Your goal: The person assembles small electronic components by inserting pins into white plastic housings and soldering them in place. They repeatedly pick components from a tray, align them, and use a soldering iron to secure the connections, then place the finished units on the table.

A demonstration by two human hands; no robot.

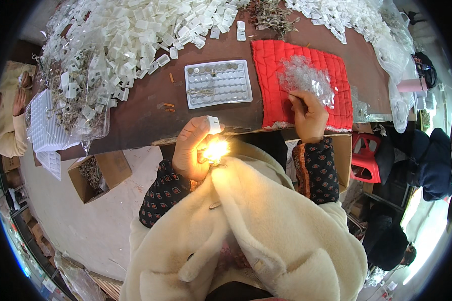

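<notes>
My left hand [188,153] is closed near my chest, gripping a small white plastic case [214,125] upright between thumb and fingers. Just below the case, against the same hand, a bright yellow light [215,150] glows; its glare hides what gives it off. Over the quilted red cloth [267,85], my right hand [311,116] has its thumb and forefinger brought together beside a heap of clear plastic pieces [306,78]. Anything between those fingertips is too small to make out. A white tray [243,93] with round pockets lies left of the cloth, holding small pale parts.
A large pile of white plastic cases [135,30] covers the back left of the brown table [140,118]. Clear bags [85,100] and stacked trays [45,120] crowd its left edge. A tangle of wires [271,17] lies behind. A cardboard box [113,170] and red stool [364,158] flank me.
</notes>
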